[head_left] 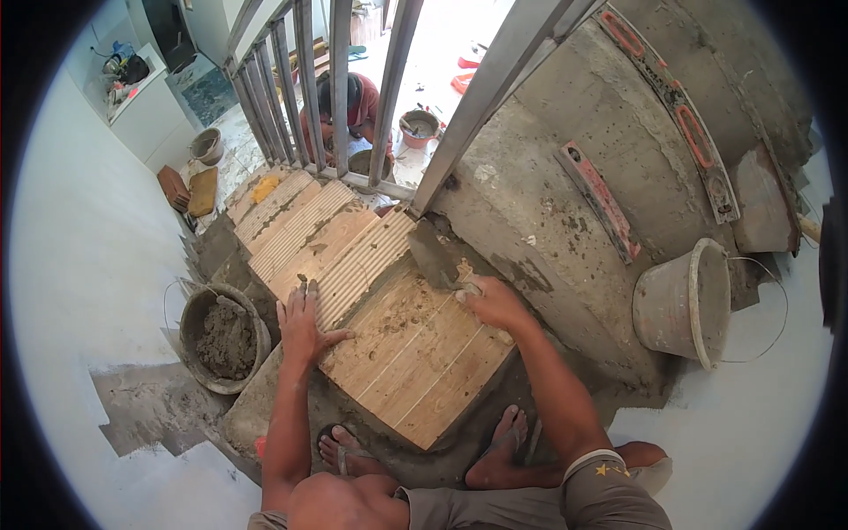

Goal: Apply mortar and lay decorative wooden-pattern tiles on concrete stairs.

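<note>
Your left hand [303, 323] lies open and flat at the left edge of the wood-look tile [415, 353] in the middle of the frame, fingers spread, palm on the tile's corner. Your right hand [491, 303] is closed around the handle of a trowel [437, 256], whose mortar-smeared blade points up and left onto the ribbed tile edging [362, 265] at the tile's upper side.

As far as you can judge, the steps running toward the upper left of the frame are already clad: ribbed and plain tiles [291, 221] cover them down to the railing [353, 97]. The tile under your hands sits on its bed, but grey mortar shows bare around its lower and right edges, and the broad concrete landing [618, 150] to the upper right is uncovered, with two spirit levels [601, 199] lying on it.

A bucket of wet mortar [225, 340] stands at the left, just beside the step, partly used. An empty bucket [685, 300] lies tipped at the right. Another person [340, 110] crouches beyond the railing at the top.
</note>
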Motion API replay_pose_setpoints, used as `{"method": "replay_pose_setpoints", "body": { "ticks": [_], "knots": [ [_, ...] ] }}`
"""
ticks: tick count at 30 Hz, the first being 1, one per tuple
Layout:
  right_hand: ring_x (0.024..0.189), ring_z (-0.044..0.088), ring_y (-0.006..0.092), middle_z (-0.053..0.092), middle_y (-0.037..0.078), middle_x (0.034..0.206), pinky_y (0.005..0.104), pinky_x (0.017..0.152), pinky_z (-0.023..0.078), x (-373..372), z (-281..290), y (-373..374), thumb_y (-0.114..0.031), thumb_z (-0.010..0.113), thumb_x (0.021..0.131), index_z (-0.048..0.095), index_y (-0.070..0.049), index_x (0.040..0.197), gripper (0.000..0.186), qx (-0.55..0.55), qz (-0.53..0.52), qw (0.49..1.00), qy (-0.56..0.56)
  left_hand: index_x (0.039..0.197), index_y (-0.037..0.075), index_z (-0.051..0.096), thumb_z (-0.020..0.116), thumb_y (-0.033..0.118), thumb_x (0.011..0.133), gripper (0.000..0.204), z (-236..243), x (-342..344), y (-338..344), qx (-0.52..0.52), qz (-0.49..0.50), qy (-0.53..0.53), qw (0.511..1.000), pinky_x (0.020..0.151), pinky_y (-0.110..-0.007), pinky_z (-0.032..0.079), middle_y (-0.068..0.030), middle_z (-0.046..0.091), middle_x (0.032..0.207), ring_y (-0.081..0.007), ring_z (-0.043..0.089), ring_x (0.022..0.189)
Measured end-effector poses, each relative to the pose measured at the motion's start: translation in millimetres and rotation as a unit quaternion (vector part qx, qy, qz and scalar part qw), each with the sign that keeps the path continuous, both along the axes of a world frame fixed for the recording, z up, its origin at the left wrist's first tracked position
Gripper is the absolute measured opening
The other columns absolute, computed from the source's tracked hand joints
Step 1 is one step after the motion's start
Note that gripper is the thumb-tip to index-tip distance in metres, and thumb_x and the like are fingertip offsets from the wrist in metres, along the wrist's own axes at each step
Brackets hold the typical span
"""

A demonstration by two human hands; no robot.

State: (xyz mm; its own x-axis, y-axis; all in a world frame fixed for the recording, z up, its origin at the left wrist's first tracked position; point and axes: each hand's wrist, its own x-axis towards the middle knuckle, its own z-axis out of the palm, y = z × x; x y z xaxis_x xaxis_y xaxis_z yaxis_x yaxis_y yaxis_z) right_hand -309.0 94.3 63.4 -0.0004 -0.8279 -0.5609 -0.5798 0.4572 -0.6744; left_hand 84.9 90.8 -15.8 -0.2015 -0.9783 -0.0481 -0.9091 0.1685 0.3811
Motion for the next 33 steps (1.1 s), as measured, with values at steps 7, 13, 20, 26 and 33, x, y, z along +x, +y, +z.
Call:
{"method": "replay_pose_setpoints", "body": {
  "ticks": [7, 13, 20, 26, 33],
  "knots": [
    [0.107, 0.063, 0.0504, 0.068, 0.031, 0.109, 0.0540, 0.091, 0.050, -8.1, 16.9, -41.7, -0.039, 0.061, 0.097, 0.065, 0.003, 0.104, 0.043, -0.101, 0.142, 0.961, 0.213, 0.154, 0.003, 0.043, 0.083, 0.075, 0.059, 0.126, 0.9, -3.3, 0.9, -0.001, -0.002, 0.006, 1.000, 0.123, -0.058, 0.021, -0.0268, 0.047, 0.152, -0.0419, 0.038, 0.147],
    [0.110, 0.063, 0.0487, 0.067, 0.030, 0.113, 0.0534, 0.092, 0.050, -47.4, 13.6, -3.1, -0.040, 0.061, 0.097, 0.064, 0.003, 0.112, 0.046, -0.066, 0.168, 0.950, 0.256, 0.147, -0.001, 0.048, 0.080, 0.079, 0.057, 0.124, -2.2, -3.2, 0.9, -0.019, 0.000, 0.008, 1.000, 0.123, -0.058, 0.023, -0.0271, 0.049, 0.149, -0.0421, 0.040, 0.145],
    [0.093, 0.070, 0.0417, 0.069, 0.026, 0.105, 0.0482, 0.082, 0.055, -58.6, 3.7, 106.4, -0.039, 0.063, 0.098, 0.063, 0.003, 0.122, 0.049, -0.104, 0.007, 0.974, 0.200, 0.151, 0.001, 0.045, 0.081, 0.078, 0.058, 0.126, -1.7, 3.0, 1.2, -0.032, -0.007, 0.010, 0.999, 0.122, -0.058, 0.024, -0.0267, 0.050, 0.148, -0.0426, 0.041, 0.144],
    [0.058, 0.058, 0.0085, 0.062, 0.001, 0.078, 0.0293, 0.051, 0.048, 20.2, -16.7, 161.8, -0.028, 0.071, 0.099, 0.067, -0.002, 0.108, 0.028, -0.045, -0.304, 0.951, -0.031, 0.152, 0.000, 0.043, 0.083, 0.074, 0.059, 0.126, -3.0, -4.7, 0.3, -0.022, -0.012, 0.007, 1.000, 0.123, -0.058, 0.023, -0.0264, 0.047, 0.151, -0.0430, 0.040, 0.145],
    [0.061, 0.060, 0.0126, 0.062, 0.003, 0.079, 0.0327, 0.055, 0.052, 66.3, -16.5, 97.4, -0.027, 0.066, 0.100, 0.065, 0.001, 0.111, 0.030, -0.045, -0.240, 0.955, -0.170, 0.151, -0.002, 0.045, 0.085, 0.070, 0.059, 0.123, 12.2, -6.2, -0.7, 0.010, -0.003, 0.025, 1.000, 0.123, -0.057, 0.023, -0.0283, 0.046, 0.153, -0.0432, 0.038, 0.147]
  ]
}}
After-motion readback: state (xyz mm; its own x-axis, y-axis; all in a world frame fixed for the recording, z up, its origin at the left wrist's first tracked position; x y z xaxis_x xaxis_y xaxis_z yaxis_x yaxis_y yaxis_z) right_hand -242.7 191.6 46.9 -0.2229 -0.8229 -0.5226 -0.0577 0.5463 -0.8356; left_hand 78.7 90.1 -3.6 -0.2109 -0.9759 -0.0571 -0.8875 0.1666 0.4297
